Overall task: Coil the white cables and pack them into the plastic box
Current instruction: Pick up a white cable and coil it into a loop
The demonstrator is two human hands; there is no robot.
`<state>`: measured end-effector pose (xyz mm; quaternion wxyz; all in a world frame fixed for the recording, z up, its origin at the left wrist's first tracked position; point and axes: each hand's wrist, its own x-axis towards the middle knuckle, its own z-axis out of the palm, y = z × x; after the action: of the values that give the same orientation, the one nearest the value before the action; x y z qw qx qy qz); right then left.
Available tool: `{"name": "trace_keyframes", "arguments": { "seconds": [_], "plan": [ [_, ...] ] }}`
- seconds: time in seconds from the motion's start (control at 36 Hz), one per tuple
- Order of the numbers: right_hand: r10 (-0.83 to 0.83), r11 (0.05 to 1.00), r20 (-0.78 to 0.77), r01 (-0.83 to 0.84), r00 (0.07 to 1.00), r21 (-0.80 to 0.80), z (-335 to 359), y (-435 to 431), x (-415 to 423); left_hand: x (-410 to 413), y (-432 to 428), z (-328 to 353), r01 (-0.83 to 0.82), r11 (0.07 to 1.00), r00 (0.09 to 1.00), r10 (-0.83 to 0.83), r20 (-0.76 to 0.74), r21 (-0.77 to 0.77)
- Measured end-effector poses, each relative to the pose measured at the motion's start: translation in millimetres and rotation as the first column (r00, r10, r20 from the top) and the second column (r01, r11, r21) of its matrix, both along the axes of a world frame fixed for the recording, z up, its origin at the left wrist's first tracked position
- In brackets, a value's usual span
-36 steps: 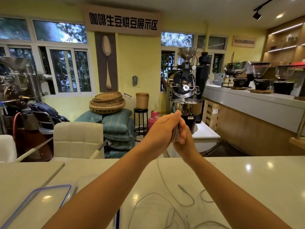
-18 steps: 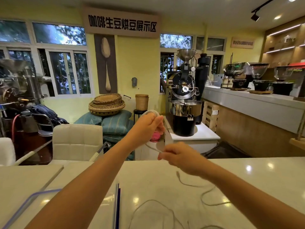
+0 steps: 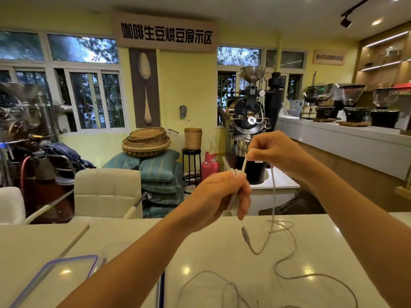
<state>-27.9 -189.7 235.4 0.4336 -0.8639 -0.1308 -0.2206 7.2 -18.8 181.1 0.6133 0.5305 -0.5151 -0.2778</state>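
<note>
Below my fingers to the left sits the blue-rimmed plastic box [image 3: 73,258] on the counter [image 3: 222,252], with loose white cable [image 3: 274,192] trailing beneath. My left hand [image 3: 218,196] curls round the coiled loops. Just above it, my right hand [image 3: 275,152] pinches the running strand.

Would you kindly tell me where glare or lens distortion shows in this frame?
Head view: ceiling lights throw bright glare spots on the glossy table and box lid; the wide-angle lens bows the windows; the white cable reads fairly sharp.

Head-worn camera faces forward, close above the counter [image 3: 222,252].
</note>
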Motion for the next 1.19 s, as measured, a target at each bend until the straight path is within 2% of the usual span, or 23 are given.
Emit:
{"name": "trace_keyframes", "arguments": {
  "seconds": [0.11, 0.14, 0.17, 0.25, 0.28, 0.36, 0.44, 0.5, 0.64, 0.78, 0.86, 0.92, 1.0, 1.08, 1.19],
  "plan": [
    [0.166, 0.962, -0.054, -0.15, 0.985, 0.23, -29, 3, 14, -4, -4, 7, 0.091, 0.995, 0.994, -0.093, -0.056, -0.041],
    [0.176, 0.958, -0.025, -0.165, 0.984, 0.236, -36, 7, 17, -5, -5, 8, 0.089, 0.994, 0.993, -0.092, -0.069, -0.056],
    [0.146, 0.971, 0.019, -0.147, 0.989, 0.19, -47, 11, 24, -6, -6, 10, 0.085, 0.994, 0.992, -0.091, -0.082, -0.076],
    [0.082, 0.946, -0.072, -0.055, 0.994, 0.318, -71, 38, 25, -7, -13, 14, 0.028, 0.993, 0.994, -0.039, -0.098, -0.115],
    [0.089, 0.948, -0.092, -0.056, 0.992, 0.314, -82, 47, 24, -6, -16, 16, -0.014, 0.993, 0.995, 0.002, -0.097, -0.116],
    [0.11, 0.917, -0.223, -0.013, 0.969, 0.398, -101, 71, 21, 2, -23, 18, -0.184, 0.977, 0.983, 0.185, 0.0, -0.107],
    [0.311, 0.854, -0.286, -0.135, 0.906, 0.502, -110, 77, 10, 14, -24, 19, -0.349, 0.93, 0.915, 0.365, 0.171, -0.118],
    [0.406, 0.781, -0.348, -0.124, 0.845, 0.612, -110, 78, 5, 23, -22, 17, -0.42, 0.899, 0.859, 0.439, 0.262, -0.128],
    [0.345, 0.833, -0.432, -0.059, 0.834, 0.551, -95, 69, -12, 39, -13, 16, -0.519, 0.848, 0.762, 0.518, 0.388, -0.113],
    [0.37, 0.797, -0.384, -0.077, 0.846, 0.599, -76, 49, -29, 44, -3, 17, -0.472, 0.874, 0.82, 0.482, 0.309, -0.113],
    [0.47, 0.74, -0.289, -0.194, 0.834, 0.644, -57, 39, -38, 43, 0, 14, -0.448, 0.89, 0.842, 0.451, 0.296, -0.081],
    [0.568, 0.64, -0.17, -0.302, 0.805, 0.706, -45, 31, -40, 41, 3, 11, -0.437, 0.899, 0.858, 0.427, 0.287, -0.031],
    [0.676, 0.423, 0.035, -0.427, 0.736, 0.799, -29, 20, -36, 33, 4, 2, -0.34, 0.939, 0.914, 0.318, 0.25, 0.046],
    [0.586, 0.312, 0.14, -0.382, 0.798, 0.87, -17, 14, -27, 21, 1, -7, -0.192, 0.981, 0.973, 0.186, 0.136, 0.034],
    [0.47, 0.355, 0.123, -0.315, 0.874, 0.88, -13, 19, -11, 10, 0, -7, -0.1, 0.995, 0.993, 0.1, 0.055, 0.007]
  ]
}}
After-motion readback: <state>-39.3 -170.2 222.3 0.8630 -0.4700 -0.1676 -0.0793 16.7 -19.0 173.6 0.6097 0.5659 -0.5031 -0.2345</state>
